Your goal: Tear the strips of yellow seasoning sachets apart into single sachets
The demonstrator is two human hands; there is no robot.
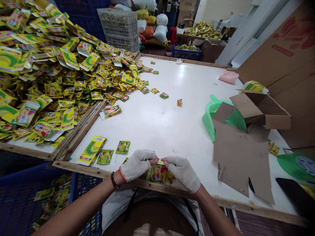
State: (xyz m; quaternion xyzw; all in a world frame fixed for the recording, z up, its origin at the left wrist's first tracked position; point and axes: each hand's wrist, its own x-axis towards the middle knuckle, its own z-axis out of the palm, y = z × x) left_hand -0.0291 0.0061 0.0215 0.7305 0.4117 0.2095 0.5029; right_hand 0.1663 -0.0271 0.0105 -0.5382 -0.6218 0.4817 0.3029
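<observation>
In white fingerless gloves, my left hand (137,164) and my right hand (184,172) meet at the table's near edge. Between them is a small yellow and green candy box (157,173), its top edge pinched by the fingertips of both. Beside the box, partly under my right hand, lies a yellow sachet (170,178). To the left of my left hand are a green sachet (123,147), another green sachet (105,157) and a larger yellow box (93,149). My gloves hide part of what lies beneath them.
A tall heap of boxes and sachets (61,72) covers the left side, behind a wooden rim (81,129). On the right are a green scoop (209,123), flattened cardboard (242,159) and an open carton (277,114). A blue crate (17,193) stands below left.
</observation>
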